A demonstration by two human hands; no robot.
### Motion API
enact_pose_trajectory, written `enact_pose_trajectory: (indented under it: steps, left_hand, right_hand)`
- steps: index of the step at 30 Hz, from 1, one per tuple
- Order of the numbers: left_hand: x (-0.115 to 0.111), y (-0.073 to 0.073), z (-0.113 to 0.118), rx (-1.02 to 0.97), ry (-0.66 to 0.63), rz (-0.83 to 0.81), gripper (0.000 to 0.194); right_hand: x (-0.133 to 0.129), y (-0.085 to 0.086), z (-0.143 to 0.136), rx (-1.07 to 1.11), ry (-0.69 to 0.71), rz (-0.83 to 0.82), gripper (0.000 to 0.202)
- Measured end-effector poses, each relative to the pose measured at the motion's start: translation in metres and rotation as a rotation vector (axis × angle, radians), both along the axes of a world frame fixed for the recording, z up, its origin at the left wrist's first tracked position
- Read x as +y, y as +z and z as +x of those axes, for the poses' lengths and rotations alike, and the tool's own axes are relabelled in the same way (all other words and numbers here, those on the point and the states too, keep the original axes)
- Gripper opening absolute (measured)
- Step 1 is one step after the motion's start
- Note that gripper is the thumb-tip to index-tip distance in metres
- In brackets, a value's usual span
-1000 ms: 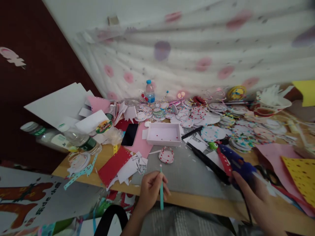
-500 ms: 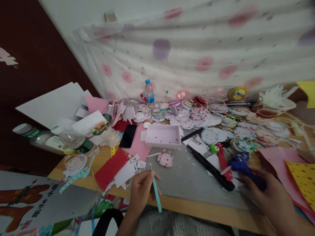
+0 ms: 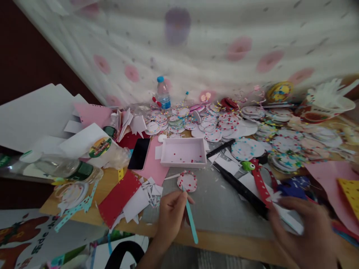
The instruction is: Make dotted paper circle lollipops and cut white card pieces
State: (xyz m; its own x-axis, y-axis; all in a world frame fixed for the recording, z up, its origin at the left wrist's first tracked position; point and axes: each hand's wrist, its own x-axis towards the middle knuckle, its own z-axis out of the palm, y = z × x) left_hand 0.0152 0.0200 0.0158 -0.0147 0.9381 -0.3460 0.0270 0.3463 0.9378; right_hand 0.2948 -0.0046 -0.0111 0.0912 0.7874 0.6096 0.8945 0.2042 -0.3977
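Note:
In my left hand (image 3: 173, 211) I pinch slim turquoise tweezers (image 3: 191, 220), tilted with the tip upward. The tip meets the near edge of a round white paper piece (image 3: 187, 182) ringed with red dots. My right hand (image 3: 307, 228) is blurred, its fingers curved and apart over a white paper piece (image 3: 288, 218) at the right front. Just beyond it lies a dark blue object with white specks (image 3: 294, 186). A red dotted strip (image 3: 260, 179) with a green bird-like head (image 3: 248, 165) lies to its left.
A white box (image 3: 183, 152) holding small red bits stands mid-table, beside a phone (image 3: 139, 154). Long black tools (image 3: 242, 190) lie on the grey mat (image 3: 215, 209). Decorated paper discs (image 3: 207, 127) are heaped behind. Bottles (image 3: 64, 166) lie left; a water bottle (image 3: 163, 93) stands at the back.
My left hand brought the tweezers' tip to the round paper piece. My right hand let go of the dark blue object and moved slightly nearer me. The view has tilted down.

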Motion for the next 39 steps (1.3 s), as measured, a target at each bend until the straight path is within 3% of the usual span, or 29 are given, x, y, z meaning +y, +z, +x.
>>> enact_pose_trajectory:
  steps: [1, 2, 5, 9, 14, 18, 22, 24, 26, 32, 39]
  left_hand:
    - [0.002, 0.002, 0.005, 0.004, -0.011, -0.01, 0.046]
    - [0.004, 0.004, 0.009, 0.005, -0.026, -0.02, 0.045]
    - [0.008, 0.008, 0.021, 0.031, -0.071, 0.002, 0.041]
    - [0.013, 0.009, 0.028, 0.175, -0.08, 0.191, 0.041]
    - [0.017, 0.006, 0.03, 0.326, -0.149, 0.208, 0.043]
    - [0.017, 0.004, 0.021, 0.457, -0.22, 0.278, 0.04]
    - [0.024, 0.0, -0.005, 0.599, -0.149, 0.678, 0.016]
    - [0.032, -0.007, -0.018, 0.687, -0.178, 0.896, 0.023]
    - [0.039, -0.017, -0.027, 0.761, -0.261, 0.998, 0.031]
    - [0.045, -0.044, -0.03, 0.776, -0.334, 0.985, 0.038]
    - [0.049, -0.047, -0.032, 0.647, -0.324, 0.931, 0.021]
  right_hand:
    - [0.004, 0.004, -0.018, -0.014, 0.167, 0.073, 0.017]
    - [0.009, 0.007, -0.035, -0.05, 0.334, 0.041, 0.012]
    - [0.029, 0.014, -0.079, -0.12, 0.691, 0.043, 0.008]
    - [0.052, 0.018, -0.107, -0.195, 0.861, 0.158, 0.025]
    - [0.06, 0.004, -0.106, -0.065, 0.933, 0.099, 0.026]
    - [0.058, -0.012, -0.1, 0.275, 0.933, 0.005, 0.024]
    - [0.055, -0.015, -0.101, 0.666, 0.729, -0.018, 0.019]
    - [0.055, -0.012, -0.103, 0.735, 0.69, -0.035, 0.017]
    - [0.055, -0.011, -0.105, 0.801, 0.685, -0.071, 0.014]
    - [0.055, -0.011, -0.11, 0.811, 0.748, -0.075, 0.012]
    - [0.057, -0.012, -0.111, 0.781, 0.765, -0.092, 0.011]
